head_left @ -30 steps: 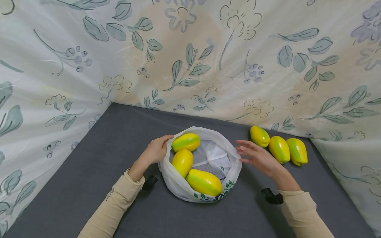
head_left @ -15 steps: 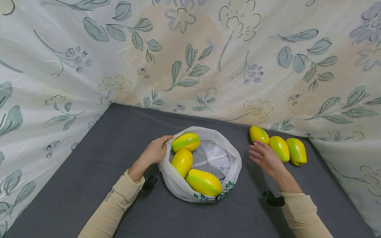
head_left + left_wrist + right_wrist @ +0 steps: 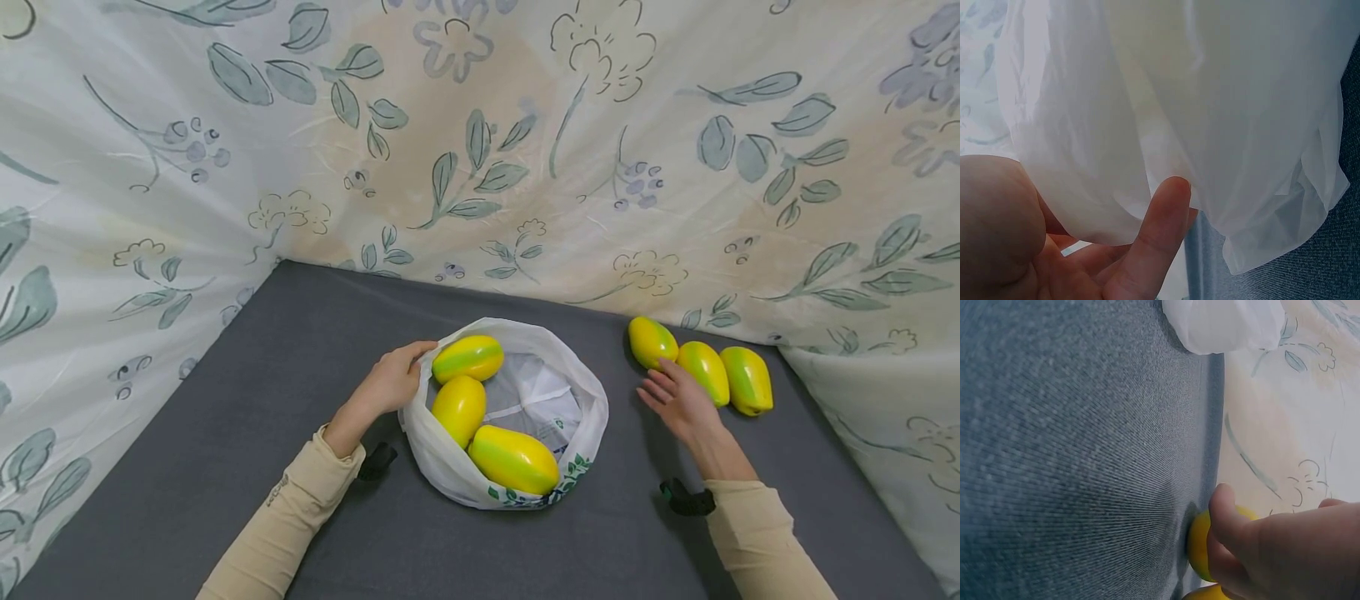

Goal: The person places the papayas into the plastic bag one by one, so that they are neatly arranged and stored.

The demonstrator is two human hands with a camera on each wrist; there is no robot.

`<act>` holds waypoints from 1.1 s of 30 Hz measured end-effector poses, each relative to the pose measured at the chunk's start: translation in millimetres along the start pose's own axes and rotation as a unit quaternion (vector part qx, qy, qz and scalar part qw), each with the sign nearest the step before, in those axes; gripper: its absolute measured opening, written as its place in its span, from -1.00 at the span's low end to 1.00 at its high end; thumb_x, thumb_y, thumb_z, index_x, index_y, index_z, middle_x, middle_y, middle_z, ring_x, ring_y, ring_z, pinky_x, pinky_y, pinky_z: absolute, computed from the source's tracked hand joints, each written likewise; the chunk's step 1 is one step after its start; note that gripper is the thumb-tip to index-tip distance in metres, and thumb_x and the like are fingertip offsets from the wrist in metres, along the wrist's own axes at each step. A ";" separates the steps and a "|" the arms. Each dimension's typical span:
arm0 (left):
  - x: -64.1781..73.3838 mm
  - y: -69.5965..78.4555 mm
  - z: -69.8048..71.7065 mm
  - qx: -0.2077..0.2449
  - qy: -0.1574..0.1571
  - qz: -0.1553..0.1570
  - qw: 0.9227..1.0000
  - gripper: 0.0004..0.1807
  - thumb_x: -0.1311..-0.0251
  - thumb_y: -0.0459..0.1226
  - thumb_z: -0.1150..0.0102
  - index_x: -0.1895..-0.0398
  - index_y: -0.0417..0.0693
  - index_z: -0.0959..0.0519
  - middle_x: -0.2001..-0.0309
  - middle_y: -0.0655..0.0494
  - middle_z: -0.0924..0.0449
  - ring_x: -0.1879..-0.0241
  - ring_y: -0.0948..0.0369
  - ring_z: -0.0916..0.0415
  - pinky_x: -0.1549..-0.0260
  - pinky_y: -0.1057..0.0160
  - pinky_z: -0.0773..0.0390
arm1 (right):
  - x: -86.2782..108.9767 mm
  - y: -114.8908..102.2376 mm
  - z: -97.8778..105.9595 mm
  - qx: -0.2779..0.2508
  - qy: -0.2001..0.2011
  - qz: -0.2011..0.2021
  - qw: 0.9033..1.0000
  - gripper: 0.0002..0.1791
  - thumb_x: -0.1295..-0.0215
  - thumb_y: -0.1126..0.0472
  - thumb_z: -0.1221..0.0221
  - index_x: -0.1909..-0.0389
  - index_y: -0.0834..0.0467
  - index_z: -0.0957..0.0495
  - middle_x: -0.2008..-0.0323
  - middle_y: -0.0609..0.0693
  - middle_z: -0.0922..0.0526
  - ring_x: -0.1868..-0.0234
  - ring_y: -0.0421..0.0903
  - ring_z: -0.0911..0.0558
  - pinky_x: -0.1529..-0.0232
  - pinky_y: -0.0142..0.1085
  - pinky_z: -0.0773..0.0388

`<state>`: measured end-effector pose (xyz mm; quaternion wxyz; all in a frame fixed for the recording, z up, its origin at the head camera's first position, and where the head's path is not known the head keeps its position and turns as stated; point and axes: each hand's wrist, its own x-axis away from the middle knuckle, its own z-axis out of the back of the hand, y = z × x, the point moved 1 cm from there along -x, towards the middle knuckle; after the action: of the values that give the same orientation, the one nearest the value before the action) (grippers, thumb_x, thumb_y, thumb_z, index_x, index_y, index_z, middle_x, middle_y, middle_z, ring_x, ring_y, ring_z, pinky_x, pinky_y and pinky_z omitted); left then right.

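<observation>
L hand (image 3: 388,380) holds bag (image 3: 447,464); R hand (image 3: 686,405) nr 3 fruits (image 3: 705,371), contact unclear.

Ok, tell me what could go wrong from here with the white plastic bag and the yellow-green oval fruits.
The round white plastic bag might shift or sag: the left hand grips only one side of its rim, and the three glossy yellow-green oval fruits inside crowd its left and near sides.

The right hand could nudge the three matching fruits outside; they lie close together, and their rounded shape may let them roll.
</observation>
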<state>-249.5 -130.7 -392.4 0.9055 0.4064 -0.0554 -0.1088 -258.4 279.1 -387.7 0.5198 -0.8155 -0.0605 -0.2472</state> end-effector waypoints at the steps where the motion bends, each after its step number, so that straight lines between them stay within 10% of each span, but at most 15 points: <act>1: -0.1 0.0 0.1 -0.001 0.001 -0.001 1.000 -0.54 -0.40 -0.46 0.18 -0.35 -0.18 -0.32 -0.29 -0.17 -0.33 0.40 0.07 -0.38 0.41 0.18 -0.40 | -0.6 -0.5 0.1 -0.013 0.007 -0.005 1.000 -0.18 -0.42 0.03 -0.01 -0.52 -0.14 0.26 -0.47 -0.01 0.16 -0.43 -0.03 0.05 -0.32 -0.17 -0.09; 10: -0.4 0.0 0.1 -0.006 0.002 0.001 1.000 -0.54 -0.39 -0.46 0.18 -0.34 -0.18 -0.33 -0.28 -0.16 -0.34 0.16 0.03 -0.42 0.20 0.11 -0.41 | -5.3 -2.8 0.9 -0.130 0.030 -0.030 0.991 -0.09 -0.35 0.07 -0.11 -0.48 -0.32 0.31 -0.48 -0.20 0.31 -0.45 -0.17 0.19 -0.32 -0.11 -0.04; 17: 0.1 -1.8 -0.7 0.005 0.002 -0.001 1.000 -0.53 -0.40 -0.45 0.21 -0.35 -0.16 -0.32 -0.29 -0.17 -0.33 0.66 0.15 -0.17 0.58 0.22 -0.32 | -12.5 -2.2 0.4 -0.168 0.052 -0.024 0.984 -0.16 -0.36 0.09 -0.09 -0.46 -0.40 0.20 -0.46 -0.27 0.36 -0.45 -0.22 0.23 -0.32 -0.10 -0.03; 33: 0.9 -2.5 -0.5 -0.001 0.005 -0.005 1.000 -0.53 -0.40 -0.45 0.22 -0.35 -0.17 -0.31 -0.29 -0.16 -0.33 0.39 0.04 -0.38 0.30 0.13 -0.41 | -22.8 1.3 -10.2 -0.067 0.073 0.018 0.995 -0.15 -0.43 0.04 0.01 -0.49 -0.24 0.38 -0.47 -0.21 0.47 -0.45 -0.13 0.24 -0.30 -0.13 -0.12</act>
<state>-248.9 -132.1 -394.5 0.9057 0.4059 -0.0490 -0.1116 -281.3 273.2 -395.9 0.4716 -0.8292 0.0088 -0.3001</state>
